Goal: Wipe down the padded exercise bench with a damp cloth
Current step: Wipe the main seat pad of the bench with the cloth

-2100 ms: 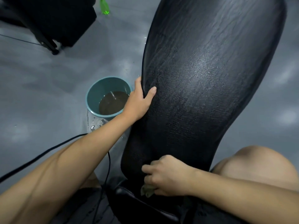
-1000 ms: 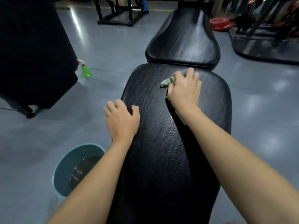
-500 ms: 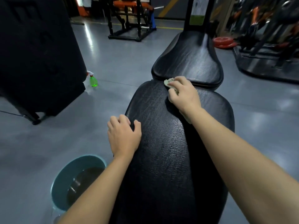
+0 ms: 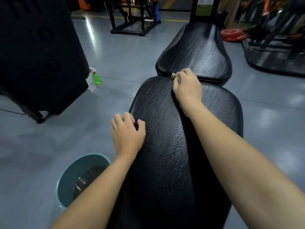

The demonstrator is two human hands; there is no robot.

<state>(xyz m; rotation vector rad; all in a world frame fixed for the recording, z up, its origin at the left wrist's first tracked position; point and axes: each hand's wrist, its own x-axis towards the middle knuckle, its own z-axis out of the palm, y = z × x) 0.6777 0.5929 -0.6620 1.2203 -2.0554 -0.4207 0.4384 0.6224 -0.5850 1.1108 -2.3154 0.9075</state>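
- Over a grey gym floor [image 4: 49, 138], you lean along the black padded bench [image 4: 165, 179], both bare forearms stretched out above its long pad [image 4: 158, 103].
- Your right hand [image 4: 186, 86] is closed tight around a small pale-green cloth [image 4: 173, 75]. Only a corner of the cloth shows past your knuckles.
- Hand and cloth sit at the long pad's far edge, on the seam where the shorter far pad [image 4: 194, 52] begins.
- Your left hand [image 4: 127, 134] holds the long pad's left edge, fingers bent down over the rim and thumb lying on the top surface.
- A teal bucket [image 4: 66, 184] of dark water stands on the floor just beside the bench's left side, partly under your left forearm.
- A green spray bottle [image 4: 96, 78] stands farther off to the left, near the foot of a large black equipment block [image 4: 41, 55]. A stretch of floor lies between it and the bench.
- To the right, grey floor separates the bench's edge from a dark machine base [image 4: 272, 61].
- Red weight plates [image 4: 232, 34] lie beyond the far pad's right side, and a black rack [image 4: 133, 19] stands at the back left, well apart from the bench.
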